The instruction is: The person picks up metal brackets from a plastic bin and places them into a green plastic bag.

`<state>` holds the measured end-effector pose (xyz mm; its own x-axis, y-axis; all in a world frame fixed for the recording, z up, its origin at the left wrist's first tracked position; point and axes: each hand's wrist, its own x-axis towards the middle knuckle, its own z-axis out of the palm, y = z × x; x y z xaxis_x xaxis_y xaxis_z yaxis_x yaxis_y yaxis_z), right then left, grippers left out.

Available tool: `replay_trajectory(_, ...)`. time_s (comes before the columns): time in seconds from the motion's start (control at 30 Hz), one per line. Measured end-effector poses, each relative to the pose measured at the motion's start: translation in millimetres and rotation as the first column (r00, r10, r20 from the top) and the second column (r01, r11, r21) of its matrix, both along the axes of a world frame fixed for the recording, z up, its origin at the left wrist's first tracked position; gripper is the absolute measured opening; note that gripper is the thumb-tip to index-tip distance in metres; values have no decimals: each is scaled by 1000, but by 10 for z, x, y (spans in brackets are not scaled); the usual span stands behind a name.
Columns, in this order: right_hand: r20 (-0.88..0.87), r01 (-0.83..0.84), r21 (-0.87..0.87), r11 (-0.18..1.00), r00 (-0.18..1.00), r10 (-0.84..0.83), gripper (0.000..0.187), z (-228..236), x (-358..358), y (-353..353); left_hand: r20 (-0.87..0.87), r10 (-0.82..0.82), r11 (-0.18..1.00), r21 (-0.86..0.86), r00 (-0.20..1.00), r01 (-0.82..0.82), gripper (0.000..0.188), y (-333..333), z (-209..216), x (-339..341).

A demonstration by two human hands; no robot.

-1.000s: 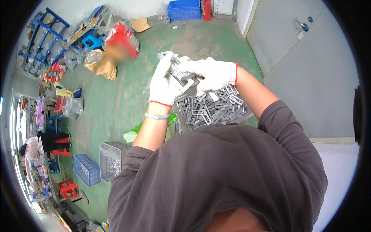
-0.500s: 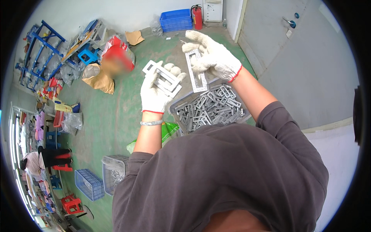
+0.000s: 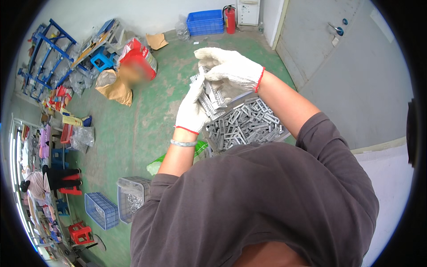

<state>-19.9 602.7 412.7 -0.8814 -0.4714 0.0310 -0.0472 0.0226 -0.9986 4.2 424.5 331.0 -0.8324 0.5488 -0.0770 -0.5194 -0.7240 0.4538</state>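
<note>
White knit gloves with red cuffs cover both hands, which are close together above a grey bin [image 3: 249, 94]. My left hand [image 3: 192, 109] is closed around light grey rectangular metal frames [image 3: 208, 103], turned edge-on. Against them, my right hand [image 3: 235, 70] grips the upper end of another metal frame [image 3: 217, 95], its fingers curled over the top. Glove fingers hide part of the pieces, so I cannot tell whether they touch all along. Many similar frames [image 3: 247, 124] lie heaped loosely in the bin below.
A green sack [image 3: 155, 165] lies left of the bin. Farther left stand two crates, a blue one [image 3: 101, 211] and a grey one [image 3: 126, 200]. Blue crates [image 3: 204, 23] and a fire extinguisher [image 3: 229, 20] stand by the far wall. A door [image 3: 320, 40] is at right; a person [image 3: 40, 182] works far left.
My hands have come together: the left moved right, the right moved left and down. The frames, held apart and face-up before, are now edge-on side by side.
</note>
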Motion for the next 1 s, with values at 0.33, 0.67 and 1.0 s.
replay_trajectory(0.33,-466,306,134,943,859,-213,46,273,238,-204,-96,26,957,290,995,3,39,-117,-120,-8)
replay_trajectory(0.67,-599,459,612,644,801,-1,67,-81,667,-333,-141,335,940,123,932,-319,38,-42,54,23)
replay_trajectory(1.0,41,195,41,980,980,-197,59,-434,539,-122,-57,132,991,13,990,-132,30,-52,180,117)
